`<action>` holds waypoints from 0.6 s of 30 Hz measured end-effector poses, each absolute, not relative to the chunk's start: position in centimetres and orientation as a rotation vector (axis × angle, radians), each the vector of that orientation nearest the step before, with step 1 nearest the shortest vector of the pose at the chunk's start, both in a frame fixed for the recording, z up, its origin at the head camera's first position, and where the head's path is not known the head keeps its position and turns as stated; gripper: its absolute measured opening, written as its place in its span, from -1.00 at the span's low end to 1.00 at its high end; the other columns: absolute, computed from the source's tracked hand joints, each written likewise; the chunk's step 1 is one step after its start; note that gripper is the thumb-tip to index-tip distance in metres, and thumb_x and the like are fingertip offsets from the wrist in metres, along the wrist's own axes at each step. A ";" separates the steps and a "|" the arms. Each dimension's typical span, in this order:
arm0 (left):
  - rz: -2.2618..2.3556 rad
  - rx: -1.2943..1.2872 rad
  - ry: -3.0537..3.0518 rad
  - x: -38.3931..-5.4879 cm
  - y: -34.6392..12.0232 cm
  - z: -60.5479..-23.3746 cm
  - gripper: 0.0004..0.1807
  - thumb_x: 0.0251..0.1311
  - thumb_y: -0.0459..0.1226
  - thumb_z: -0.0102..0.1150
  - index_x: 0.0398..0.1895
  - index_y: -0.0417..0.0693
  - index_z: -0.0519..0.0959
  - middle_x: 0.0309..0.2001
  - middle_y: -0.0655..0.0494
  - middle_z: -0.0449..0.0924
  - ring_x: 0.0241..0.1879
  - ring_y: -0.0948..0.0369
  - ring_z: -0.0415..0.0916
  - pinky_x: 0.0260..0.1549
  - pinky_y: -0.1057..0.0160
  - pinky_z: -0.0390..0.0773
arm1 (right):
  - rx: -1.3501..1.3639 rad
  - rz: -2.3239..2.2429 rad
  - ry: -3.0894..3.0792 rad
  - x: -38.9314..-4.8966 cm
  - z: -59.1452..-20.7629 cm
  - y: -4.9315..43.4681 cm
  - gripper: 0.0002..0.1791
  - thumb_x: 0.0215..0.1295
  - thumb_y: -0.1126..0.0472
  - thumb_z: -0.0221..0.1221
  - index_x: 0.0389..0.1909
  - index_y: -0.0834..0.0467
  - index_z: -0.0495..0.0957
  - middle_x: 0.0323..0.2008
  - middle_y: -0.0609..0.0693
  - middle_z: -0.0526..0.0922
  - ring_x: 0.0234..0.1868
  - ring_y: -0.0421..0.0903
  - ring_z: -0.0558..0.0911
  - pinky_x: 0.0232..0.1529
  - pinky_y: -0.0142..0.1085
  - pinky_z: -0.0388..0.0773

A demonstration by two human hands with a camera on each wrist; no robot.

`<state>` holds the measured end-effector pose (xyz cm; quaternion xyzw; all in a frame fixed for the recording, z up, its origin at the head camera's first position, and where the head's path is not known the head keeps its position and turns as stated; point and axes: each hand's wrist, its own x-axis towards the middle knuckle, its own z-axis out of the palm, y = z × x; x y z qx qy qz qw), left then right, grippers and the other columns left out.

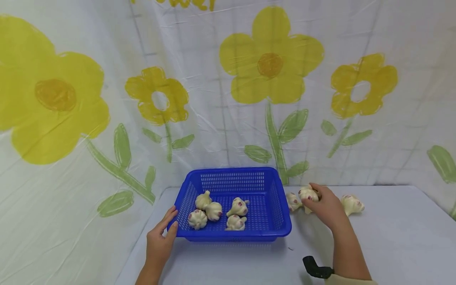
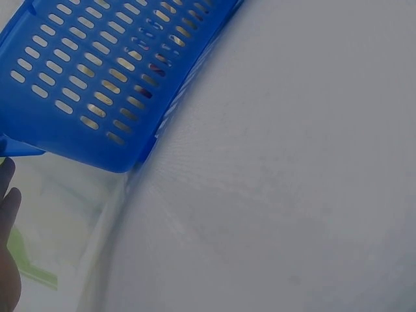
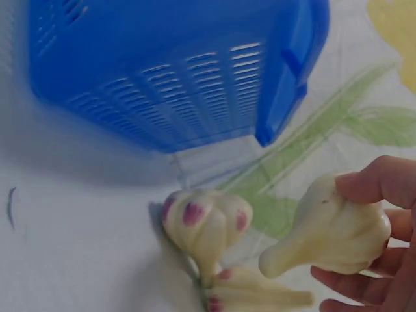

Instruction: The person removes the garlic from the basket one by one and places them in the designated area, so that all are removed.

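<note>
My right hand (image 1: 325, 208) holds a garlic bulb (image 3: 341, 224) between thumb and fingers, just right of the blue basket (image 1: 235, 233). In the right wrist view the bulb's stem points down and left, above two bulbs on the table. One of these, a purple-spotted garlic bulb (image 3: 208, 224), lies close to the basket. My left hand (image 1: 160, 237) touches the basket's left rim near the front corner, its fingers fairly straight. Only part of that hand shows in the left wrist view. Inside the basket lie several garlic bulbs (image 1: 213, 211), grouped at left and centre.
Another garlic bulb (image 1: 352, 204) lies on the white table (image 1: 399, 237), behind my right wrist. A white curtain (image 1: 206, 138) printed with yellow flowers hangs behind the table. A small dark mark (image 1: 290, 249) shows on the tabletop in front of the basket.
</note>
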<state>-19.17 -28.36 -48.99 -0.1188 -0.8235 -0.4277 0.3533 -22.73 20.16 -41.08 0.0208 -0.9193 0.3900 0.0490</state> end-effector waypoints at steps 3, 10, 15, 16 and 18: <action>-1.125 -0.306 -2.127 -19.2 -28.4 -49.0 -0.62 0.23 -0.44 0.21 0.14 -0.21 0.61 0.23 -0.07 0.55 0.27 0.49 0.38 0.19 0.61 0.32 | 0.090 1.168 -2.825 -23.0 -41.9 20.1 -0.19 0.32 -0.05 0.20 0.43 0.32 0.20 0.35 0.41 0.32 0.28 0.36 0.39 0.10 0.19 0.50; -1.147 -0.304 -2.117 -19.2 -28.3 -48.9 -0.62 0.22 -0.45 0.21 0.13 -0.21 0.61 0.24 -0.05 0.55 0.27 0.47 0.40 0.20 0.59 0.33 | 0.147 1.137 -2.857 -23.4 -43.3 20.1 -0.27 0.28 0.05 0.20 0.36 0.38 0.28 0.28 0.45 0.39 0.27 0.42 0.38 0.15 0.24 0.43; -1.139 -0.310 -2.117 -19.3 -28.4 -49.0 -0.62 0.22 -0.45 0.22 0.13 -0.20 0.61 0.23 -0.05 0.55 0.26 0.47 0.40 0.20 0.60 0.33 | 0.184 1.111 -2.848 -23.5 -44.2 20.0 -0.31 0.23 0.12 0.23 0.30 0.41 0.35 0.23 0.45 0.44 0.26 0.41 0.40 0.19 0.24 0.40; -1.137 -0.311 -2.115 -19.4 -28.4 -49.1 -0.62 0.21 -0.45 0.22 0.13 -0.20 0.61 0.23 -0.06 0.55 0.26 0.47 0.40 0.20 0.60 0.33 | 0.191 1.106 -2.848 -23.5 -44.4 20.0 -0.31 0.22 0.12 0.24 0.29 0.41 0.36 0.23 0.45 0.45 0.26 0.41 0.40 0.20 0.24 0.40; -1.134 -0.313 -2.110 -19.4 -28.5 -49.2 -0.62 0.20 -0.46 0.22 0.12 -0.21 0.61 0.22 -0.08 0.56 0.26 0.48 0.40 0.20 0.59 0.33 | 0.188 1.093 -2.863 -23.5 -44.5 20.0 -0.32 0.23 0.10 0.25 0.29 0.40 0.37 0.24 0.44 0.45 0.28 0.41 0.39 0.21 0.25 0.39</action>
